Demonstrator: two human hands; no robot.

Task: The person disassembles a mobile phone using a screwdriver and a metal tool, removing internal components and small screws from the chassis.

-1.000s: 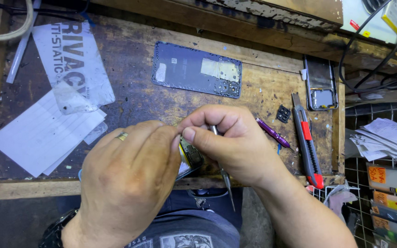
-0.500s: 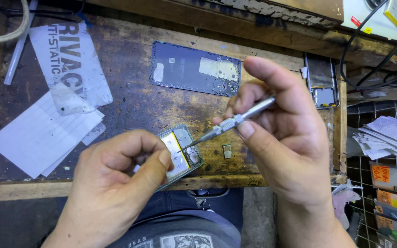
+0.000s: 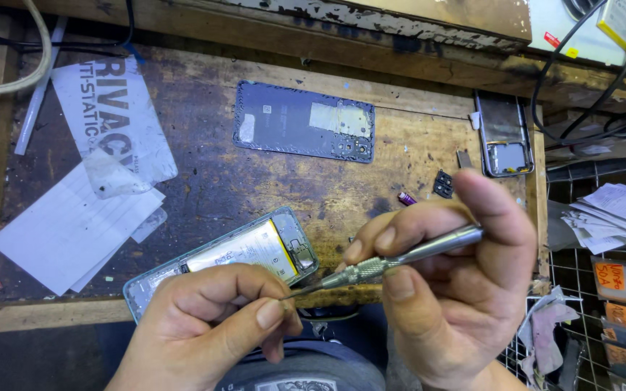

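Note:
My left hand point(image 3: 215, 322) grips the near edge of an opened phone point(image 3: 237, 253) that lies face down on the wooden bench, its battery and board exposed. My right hand point(image 3: 458, 289) holds a slim metal screwdriver point(image 3: 393, 264) like a pen. Its tip points left and touches my left thumb and forefinger at the phone's lower right corner. The phone's dark back cover point(image 3: 304, 130) lies apart at the back of the bench.
Plastic film and white paper sheets point(image 3: 85, 188) lie at the left. A second phone body point(image 3: 505, 134) and small dark parts point(image 3: 443, 185) sit at the right edge of the wooden bench point(image 3: 204, 174). Wire shelving with papers point(image 3: 610, 217) stands to the right. Cables run along the back.
My hands have parted from a tight cluster. My right hand swung out to the right with the screwdriver, uncovering the phone, and my left hand shifted down along the phone's near edge.

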